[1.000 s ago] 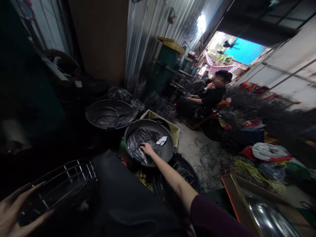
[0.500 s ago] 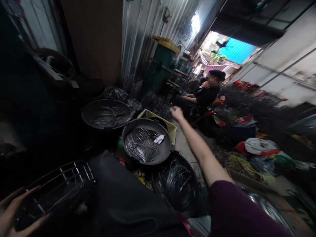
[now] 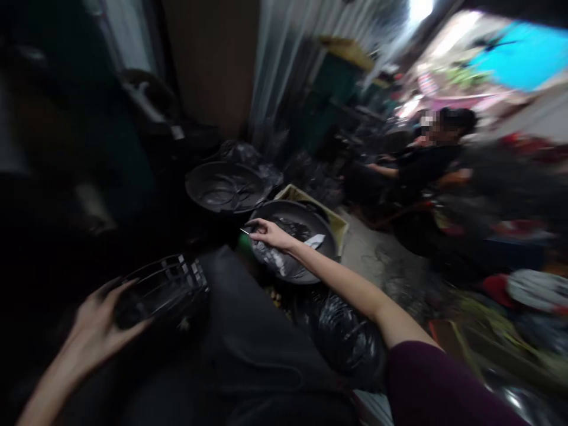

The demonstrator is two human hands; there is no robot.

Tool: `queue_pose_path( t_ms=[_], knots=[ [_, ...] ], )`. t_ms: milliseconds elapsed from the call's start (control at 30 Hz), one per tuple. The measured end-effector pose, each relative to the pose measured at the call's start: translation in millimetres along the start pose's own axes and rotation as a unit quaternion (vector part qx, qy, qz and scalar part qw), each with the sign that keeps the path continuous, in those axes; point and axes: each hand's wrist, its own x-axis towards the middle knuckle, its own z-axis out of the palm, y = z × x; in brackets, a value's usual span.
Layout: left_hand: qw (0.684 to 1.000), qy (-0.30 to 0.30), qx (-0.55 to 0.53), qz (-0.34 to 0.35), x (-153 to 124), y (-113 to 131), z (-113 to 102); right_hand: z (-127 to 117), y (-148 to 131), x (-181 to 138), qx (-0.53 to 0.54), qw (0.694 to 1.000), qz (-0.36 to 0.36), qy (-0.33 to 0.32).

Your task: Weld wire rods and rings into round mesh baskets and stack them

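My right hand [image 3: 270,234] is pinched on a short metal wire piece [image 3: 245,231] just over the left rim of a round black basin [image 3: 326,254] that holds a heap of shiny wire pieces and a scrap of white paper. My left hand [image 3: 100,328] grips a black wire basket frame [image 3: 164,287] resting on my dark-clothed lap at the lower left. The picture is smeared by motion.
A second black basin [image 3: 226,186] with wire loops sits behind the first, and a third with coiled wire [image 3: 341,337] lies below it. A yellow box edge [image 3: 306,198] shows behind. A person in black [image 3: 426,163] sits at the right among clutter on the floor.
My right hand came back from far out over the floor to the basin's left rim and now pinches a wire piece. The view swung; the left hand shifted up with the basket.
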Motion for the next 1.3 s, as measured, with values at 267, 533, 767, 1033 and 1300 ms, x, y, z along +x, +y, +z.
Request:
queue_pose_path(
  t_ms=[267,533,767,1033,1300],
  knots=[
    [0.996,-0.005,-0.047,-0.074,-21,22,-23,106,-75,-16,0.219,0.914,0.056,-0.337],
    [0.998,0.019,-0.017,-0.049,-22,26,-40,158,-104,-7,-0.094,0.955,-0.251,-0.127],
    [0.995,0.062,-0.041,-0.068,-27,15,-53,163,-106,-7,-0.302,0.827,-0.47,-0.062],
    [0.995,0.082,-0.046,-0.044,5,6,-69,152,-122,32,-0.311,0.803,-0.508,-0.017],
    [0.992,0.096,-0.069,-0.05,25,2,-72,144,-132,49,-0.318,0.799,-0.511,-0.003]
  ],
)
